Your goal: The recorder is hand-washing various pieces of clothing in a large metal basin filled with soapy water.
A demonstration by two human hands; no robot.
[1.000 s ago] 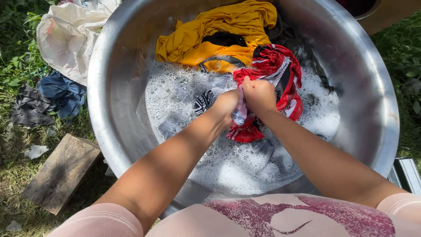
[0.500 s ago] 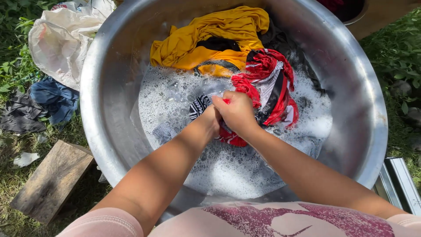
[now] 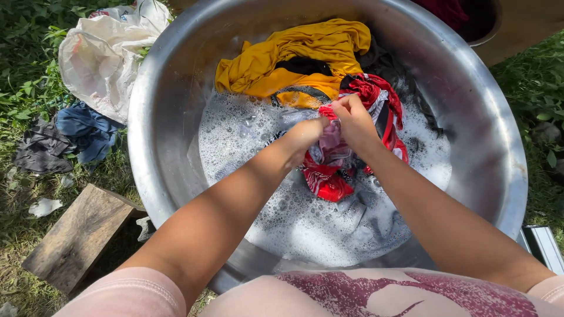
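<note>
A large round metal basin (image 3: 164, 105) holds soapy water (image 3: 317, 223) and wet clothes. My left hand (image 3: 305, 136) and my right hand (image 3: 352, 120) are fisted close together over the middle of the basin, both gripping a red, white and black patterned garment (image 3: 329, 176) that hangs into the suds. A yellow garment (image 3: 294, 56) with a dark neckline lies bunched against the basin's far wall, just beyond my hands.
The basin stands on grass. At its left lie a white sack (image 3: 103, 56), a blue cloth (image 3: 85, 129) and a dark grey cloth (image 3: 38, 149). A wooden block (image 3: 79, 235) sits at the near left. A metal edge (image 3: 540, 246) shows at the right.
My hands have moved up and away along the red garment, lifting part of it out of the suds, after rubbing it lower and closer half a second ago.
</note>
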